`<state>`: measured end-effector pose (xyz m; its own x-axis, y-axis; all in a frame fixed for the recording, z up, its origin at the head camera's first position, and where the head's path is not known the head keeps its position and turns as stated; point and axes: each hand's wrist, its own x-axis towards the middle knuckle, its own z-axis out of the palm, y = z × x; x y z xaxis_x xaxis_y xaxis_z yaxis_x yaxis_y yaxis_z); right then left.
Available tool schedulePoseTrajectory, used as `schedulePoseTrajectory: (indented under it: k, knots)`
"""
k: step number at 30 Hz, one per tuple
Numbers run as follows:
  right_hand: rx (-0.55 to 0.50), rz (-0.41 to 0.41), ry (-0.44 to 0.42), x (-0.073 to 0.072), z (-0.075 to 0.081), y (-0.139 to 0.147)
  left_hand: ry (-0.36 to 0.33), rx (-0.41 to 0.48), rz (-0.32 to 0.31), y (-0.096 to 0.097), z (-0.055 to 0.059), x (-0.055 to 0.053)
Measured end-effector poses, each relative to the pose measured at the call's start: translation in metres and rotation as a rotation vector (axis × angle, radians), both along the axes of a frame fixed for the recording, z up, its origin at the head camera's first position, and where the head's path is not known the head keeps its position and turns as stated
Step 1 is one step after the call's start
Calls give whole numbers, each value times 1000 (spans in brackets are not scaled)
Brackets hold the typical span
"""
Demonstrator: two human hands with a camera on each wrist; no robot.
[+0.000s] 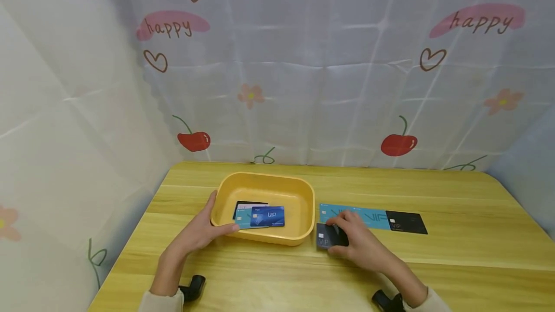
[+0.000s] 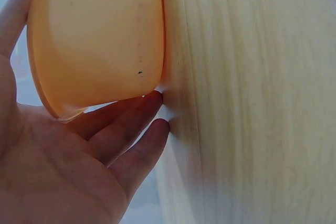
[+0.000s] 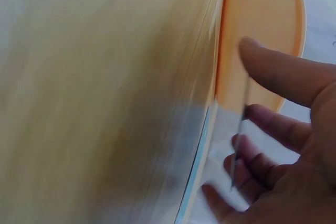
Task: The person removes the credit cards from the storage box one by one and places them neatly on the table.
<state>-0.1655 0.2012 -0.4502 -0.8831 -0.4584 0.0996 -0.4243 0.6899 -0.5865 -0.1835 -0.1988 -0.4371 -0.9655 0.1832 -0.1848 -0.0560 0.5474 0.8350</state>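
Observation:
A yellow plastic basket (image 1: 299,240) stands on the table, and my left hand (image 1: 197,231) holds its left end, thumb at the front rim and fingers round the side. Inside it several cards overlap: a dark blue VIP card (image 1: 273,216) on top, a light blue card (image 1: 242,219) under it, then whitish and black edges. Just right of the basket, my right hand (image 1: 362,244) pinches a black VIP card (image 1: 323,236) between thumb and fingers. In the right wrist view that card (image 3: 239,137) shows edge-on, above the table.
Behind the right hand, light blue VIP cards (image 1: 373,216) lie in a row on the wooden table (image 1: 269,273), with another black VIP card (image 1: 409,223) at the right end. A printed curtain (image 1: 321,85) hangs behind the table's far edge.

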Motion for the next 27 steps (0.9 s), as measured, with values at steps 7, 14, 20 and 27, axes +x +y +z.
schedulePoseTrajectory:
  k: [7,14,20,27]
  knots:
    - [83,25,-14,3,-3,-3,3,1,-3,0,0,0]
    - [121,-77,-23,3,-2,-4,1,9,-3,1,-1,0]
    - [146,-105,11,4,-1,-2,0,3,-3,1,-1,-1]
    - [188,-92,25,8,3,4,2,4,-5,1,0,-1]
